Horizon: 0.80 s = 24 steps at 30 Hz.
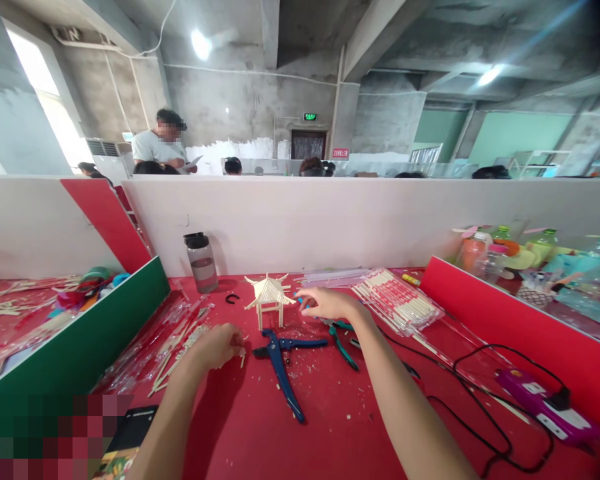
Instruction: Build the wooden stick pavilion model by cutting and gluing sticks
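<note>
My left hand (225, 347) is closed in a pinch on a short pale wooden stick (243, 360), just above the red table. Beyond it stands a small pavilion model (269, 297) built of thin sticks, upright on its legs under a flared roof. At the right side of that roof, my right hand (327, 303) has its fingers curled at a small blue thing (299, 298); most of it is hidden, so its kind is unclear. In front of the model lies a dark blue pipe cutter (283, 367). Teal-handled pliers (343, 345) lie below my right wrist.
Bundled sticks (397, 300) lie at the back right, and plastic wrap with loose sticks (170, 347) at left. A bottle (201, 263) stands by the white partition (290, 220). Black cords run to a purple power strip (547, 407). Green (95, 327) and red (520, 320) dividers flank the table.
</note>
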Each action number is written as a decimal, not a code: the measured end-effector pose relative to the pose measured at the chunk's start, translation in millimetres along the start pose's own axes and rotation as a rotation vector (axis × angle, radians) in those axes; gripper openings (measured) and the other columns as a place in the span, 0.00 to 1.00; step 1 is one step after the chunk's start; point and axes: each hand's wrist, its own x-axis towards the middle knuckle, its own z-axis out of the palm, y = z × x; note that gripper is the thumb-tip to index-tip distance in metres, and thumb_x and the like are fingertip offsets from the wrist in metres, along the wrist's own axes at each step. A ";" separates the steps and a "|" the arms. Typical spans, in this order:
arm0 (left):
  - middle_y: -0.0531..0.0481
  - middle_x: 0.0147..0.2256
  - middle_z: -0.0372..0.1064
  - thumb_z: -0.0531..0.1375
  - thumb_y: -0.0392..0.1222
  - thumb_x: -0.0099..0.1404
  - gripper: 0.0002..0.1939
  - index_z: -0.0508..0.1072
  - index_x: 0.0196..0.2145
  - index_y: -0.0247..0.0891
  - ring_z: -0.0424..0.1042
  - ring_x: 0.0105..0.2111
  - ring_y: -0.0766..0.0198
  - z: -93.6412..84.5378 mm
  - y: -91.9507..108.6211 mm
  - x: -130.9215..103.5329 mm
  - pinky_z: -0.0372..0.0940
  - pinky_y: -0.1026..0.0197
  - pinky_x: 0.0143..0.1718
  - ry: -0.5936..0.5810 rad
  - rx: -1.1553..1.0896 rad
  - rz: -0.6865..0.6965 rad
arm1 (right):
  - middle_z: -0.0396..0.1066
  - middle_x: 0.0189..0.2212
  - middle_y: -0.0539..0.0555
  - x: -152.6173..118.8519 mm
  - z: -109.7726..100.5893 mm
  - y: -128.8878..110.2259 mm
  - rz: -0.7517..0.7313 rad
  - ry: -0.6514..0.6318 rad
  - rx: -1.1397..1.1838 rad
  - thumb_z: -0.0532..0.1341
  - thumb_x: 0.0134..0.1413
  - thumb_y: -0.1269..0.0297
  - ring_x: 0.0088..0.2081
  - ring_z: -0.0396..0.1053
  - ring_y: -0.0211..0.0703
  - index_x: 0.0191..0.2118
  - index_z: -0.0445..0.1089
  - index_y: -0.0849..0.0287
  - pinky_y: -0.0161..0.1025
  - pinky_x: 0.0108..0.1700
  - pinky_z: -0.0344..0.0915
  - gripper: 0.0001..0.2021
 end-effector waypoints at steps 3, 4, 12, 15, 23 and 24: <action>0.49 0.32 0.79 0.62 0.37 0.57 0.03 0.77 0.30 0.42 0.77 0.33 0.58 4.1 1.3 1.4 0.58 0.64 0.29 -0.075 -0.012 0.031 | 0.78 0.46 0.55 -0.5 -0.6 -3.0 0.004 -0.001 0.001 0.64 0.56 0.66 0.44 0.76 0.47 0.62 0.65 0.54 0.38 0.45 0.69 0.27; 0.49 0.33 0.79 0.62 0.37 0.57 0.04 0.77 0.30 0.42 0.77 0.33 0.58 5.8 1.1 2.3 0.58 0.64 0.30 -0.089 -0.005 0.029 | 0.78 0.46 0.55 -0.8 -0.9 -4.3 0.003 -0.002 -0.001 0.64 0.56 0.66 0.44 0.76 0.47 0.62 0.65 0.54 0.38 0.45 0.69 0.27; 0.43 0.35 0.79 0.58 0.36 0.60 0.06 0.76 0.32 0.40 0.77 0.35 0.52 13.4 6.7 1.6 0.58 0.61 0.29 -0.096 0.153 -0.060 | 0.77 0.49 0.57 -1.6 -1.7 -12.8 0.018 0.015 -0.080 0.64 0.55 0.65 0.47 0.75 0.50 0.62 0.66 0.56 0.38 0.46 0.70 0.27; 0.41 0.36 0.78 0.56 0.36 0.63 0.07 0.74 0.34 0.39 0.77 0.36 0.51 9.8 12.4 -2.3 0.57 0.61 0.30 -0.094 0.191 -0.053 | 0.77 0.50 0.58 -1.6 -2.0 -13.7 0.023 0.016 -0.095 0.64 0.55 0.64 0.48 0.75 0.51 0.62 0.66 0.56 0.39 0.46 0.70 0.27; 0.49 0.33 0.76 0.54 0.35 0.65 0.06 0.70 0.37 0.41 0.74 0.31 0.59 -11.5 42.2 -11.1 0.54 0.63 0.29 0.135 0.013 0.070 | 0.78 0.48 0.57 -1.7 -4.8 -24.5 0.004 0.018 -0.089 0.63 0.56 0.65 0.47 0.75 0.49 0.58 0.69 0.57 0.39 0.46 0.68 0.23; 0.49 0.33 0.76 0.54 0.36 0.66 0.06 0.70 0.38 0.42 0.74 0.32 0.60 -13.1 47.3 -11.0 0.56 0.63 0.30 0.161 -0.044 0.092 | 0.78 0.47 0.57 -1.6 -5.0 -26.6 -0.007 0.013 -0.083 0.62 0.56 0.65 0.46 0.76 0.49 0.57 0.70 0.58 0.38 0.46 0.68 0.22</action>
